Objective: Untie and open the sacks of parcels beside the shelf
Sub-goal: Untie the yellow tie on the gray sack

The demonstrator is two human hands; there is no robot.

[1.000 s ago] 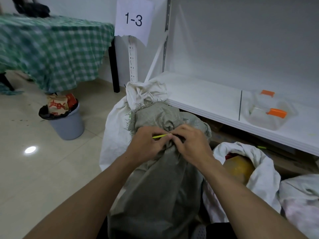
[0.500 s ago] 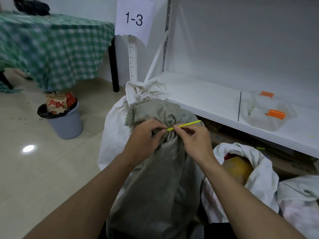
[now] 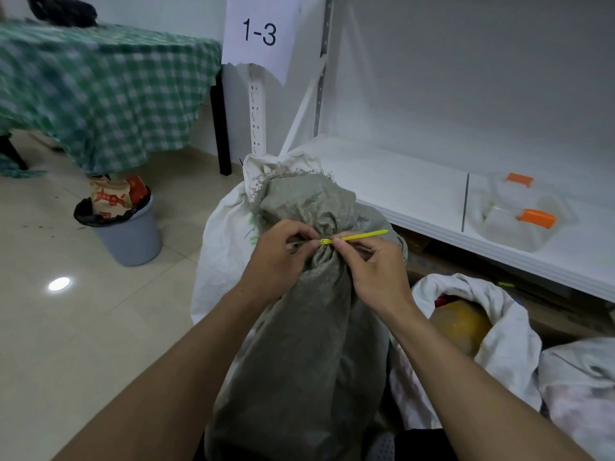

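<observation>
The gathered neck of the grey sack [image 3: 309, 344], which stands just before the shelf [image 3: 399, 181], is pinched by the left hand [image 3: 279, 257] beside the head of the yellow tie [image 3: 362, 235]. The tie's tail, barely seen a second ago, is now drawn out rightward and pinched by the right hand [image 3: 372, 271]. The neck is still cinched, so the untying is judged begun but not done.

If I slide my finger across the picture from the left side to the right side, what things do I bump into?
Light spot on the floor → grey bin → left hand → right hand → clear tub with orange clips. The yellow tie overlaps the hands that pinch it, so I skip it.
</observation>
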